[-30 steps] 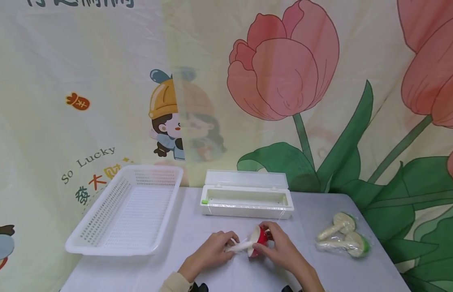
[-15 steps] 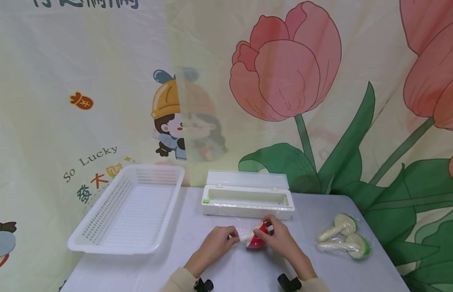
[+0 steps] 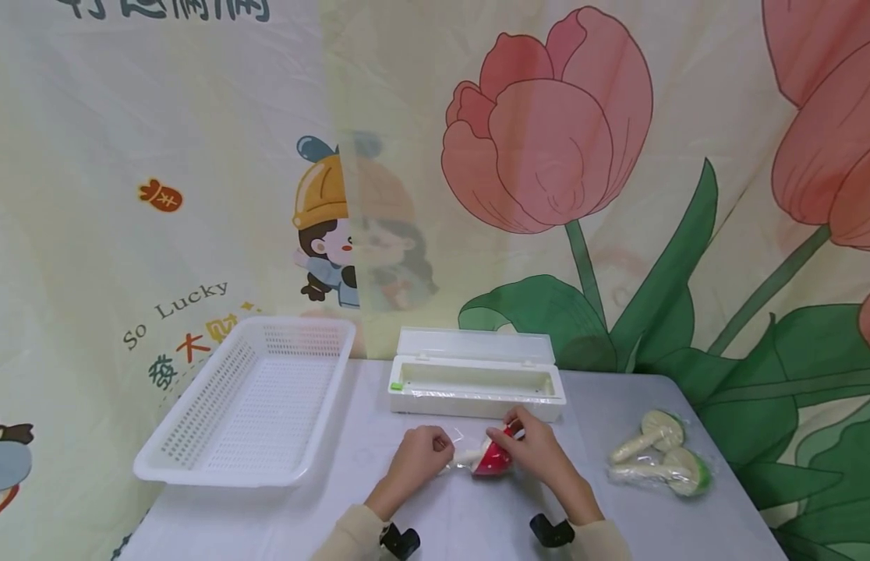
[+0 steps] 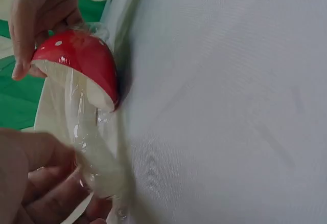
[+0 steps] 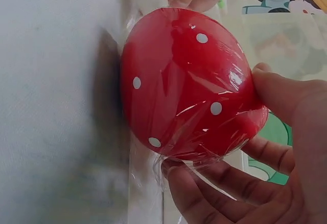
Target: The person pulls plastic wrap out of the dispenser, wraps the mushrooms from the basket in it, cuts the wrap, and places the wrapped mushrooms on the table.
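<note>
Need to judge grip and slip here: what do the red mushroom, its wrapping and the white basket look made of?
Red mushroom: likely hard glossy plastic or painted foam, a toy with smooth shine and painted white dots. Wrapping: thin clear cling film, with wrinkles and glare streaks. White basket: rigid plastic, seemingly matte, with a moulded grid of holes.

The toy mushroom (image 5: 189, 81) is showing a glossy red cap with white dots, and clear plastic film (image 4: 97, 132), shiny and creased, is clinging over it and its smooth cream stem. Under the mushroom, a matt pale cloth (image 3: 477, 522) is covering the table. Behind the mushroom, the white box (image 3: 475, 383) is looking like smooth hard plastic; left of it, the basket (image 3: 245, 405) is perforated white plastic.
</note>
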Motion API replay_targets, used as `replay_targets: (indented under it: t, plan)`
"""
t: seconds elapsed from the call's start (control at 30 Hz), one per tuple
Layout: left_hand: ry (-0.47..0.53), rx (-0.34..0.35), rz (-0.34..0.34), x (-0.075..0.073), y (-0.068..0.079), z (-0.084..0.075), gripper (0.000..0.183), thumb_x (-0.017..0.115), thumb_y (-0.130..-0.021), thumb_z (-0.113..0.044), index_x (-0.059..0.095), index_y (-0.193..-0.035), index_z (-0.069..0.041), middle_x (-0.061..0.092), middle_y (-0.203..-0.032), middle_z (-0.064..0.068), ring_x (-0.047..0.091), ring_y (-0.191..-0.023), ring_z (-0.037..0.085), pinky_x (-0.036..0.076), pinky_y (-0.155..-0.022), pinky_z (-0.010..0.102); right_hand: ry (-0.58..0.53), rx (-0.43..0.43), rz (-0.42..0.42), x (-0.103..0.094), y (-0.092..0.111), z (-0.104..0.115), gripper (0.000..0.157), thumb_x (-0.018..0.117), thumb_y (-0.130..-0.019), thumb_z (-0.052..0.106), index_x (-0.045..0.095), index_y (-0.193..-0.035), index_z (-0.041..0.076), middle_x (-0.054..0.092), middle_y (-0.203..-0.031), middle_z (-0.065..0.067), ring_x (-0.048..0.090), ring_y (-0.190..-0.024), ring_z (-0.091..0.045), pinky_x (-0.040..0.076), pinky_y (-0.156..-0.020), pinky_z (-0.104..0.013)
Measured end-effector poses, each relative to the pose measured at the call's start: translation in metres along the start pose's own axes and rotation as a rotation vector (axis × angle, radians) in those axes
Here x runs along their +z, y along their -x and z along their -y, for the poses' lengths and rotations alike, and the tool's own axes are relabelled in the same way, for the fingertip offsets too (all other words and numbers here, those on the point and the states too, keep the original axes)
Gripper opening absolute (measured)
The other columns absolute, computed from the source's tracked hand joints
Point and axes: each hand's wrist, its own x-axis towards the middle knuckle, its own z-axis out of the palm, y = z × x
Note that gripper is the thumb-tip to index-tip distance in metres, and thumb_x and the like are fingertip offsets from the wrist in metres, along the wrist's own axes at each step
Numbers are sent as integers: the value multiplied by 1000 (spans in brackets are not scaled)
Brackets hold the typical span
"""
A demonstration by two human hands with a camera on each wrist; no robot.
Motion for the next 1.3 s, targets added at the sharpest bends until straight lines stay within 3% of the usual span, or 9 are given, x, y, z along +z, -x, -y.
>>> replay_targets:
  t: [0.1, 0.17, 0.27, 0.33, 0.47, 0.63, 0.87, 1.13, 1.3]
  plan:
    - [-61, 49, -107, -1, 3, 1, 7, 76, -83, -6, 73, -88, -11, 73, -85, 0, 64, -78, 13, 53, -69, 30, 3, -18, 7, 0, 0, 0, 39, 79, -90, 42, 59, -106, 13, 67, -98, -5, 61, -86, -16, 55, -66, -30]
    - [-98, 129, -138, -3, 6, 1, 13, 76, -82, -3, 73, -91, -12, 74, -90, 1, 66, -84, 17, 54, -75, 33, 5, -18, 8, 0, 0, 0, 38, 78, -90, 42, 58, -106, 14, 67, -97, -5, 61, -85, -16, 54, -66, -29]
    - [-149, 269, -89, -4, 9, -1, 15, 77, -85, -6, 74, -98, -14, 74, -98, -1, 67, -94, 18, 56, -84, 34, 17, -12, -2, 0, -1, -2, 36, 76, -92, 43, 58, -105, 15, 67, -96, -4, 60, -82, -15, 52, -64, -28]
    - [-198, 316, -34, -4, 10, -2, 20, 79, -86, -12, 75, -105, -14, 74, -105, -1, 67, -101, 18, 56, -89, 35, 17, -6, -7, 0, -2, -2, 36, 75, -93, 43, 58, -105, 15, 67, -96, -5, 60, -81, -15, 53, -64, -28]
    - [-321, 290, 58, -2, 9, -3, 33, 83, -85, -18, 74, -117, -14, 73, -116, 2, 67, -109, 21, 56, -94, 38, -5, 1, 2, 1, -4, -1, 36, 74, -93, 44, 58, -105, 13, 66, -97, -6, 59, -79, -16, 55, -63, -29]
    - [-403, 275, 85, 1, 5, -4, 30, 82, -86, -17, 77, -115, -15, 75, -114, 4, 68, -105, 22, 57, -89, 38, 6, 29, 8, 3, -8, 2, 35, 72, -95, 43, 59, -107, 13, 66, -99, -7, 60, -79, -16, 56, -62, -29]
    - [-400, 323, 75, -3, -1, -10, 27, 78, -90, -17, 77, -116, -10, 76, -113, 6, 70, -103, 23, 57, -91, 36, 63, -40, -6, -9, -15, 12, 28, 70, -98, 36, 67, -109, 10, 71, -98, -5, 65, -85, -15, 58, -65, -29]
    - [-399, 328, 86, -7, 2, -12, 27, 78, -90, -18, 75, -116, -12, 74, -116, 4, 68, -108, 21, 56, -94, 35, 107, -120, 65, -24, -15, 25, 14, 75, -95, 22, 71, -103, 11, 71, -99, -2, 68, -89, -15, 62, -76, -35]
    - [-376, 331, 121, -11, 5, -9, 29, 78, -91, -17, 74, -118, -12, 73, -120, 5, 67, -114, 22, 55, -99, 37, 132, -157, 120, -34, -17, 32, 10, 73, -96, 18, 72, -102, 9, 71, -95, -2, 67, -85, -14, 61, -73, -33]
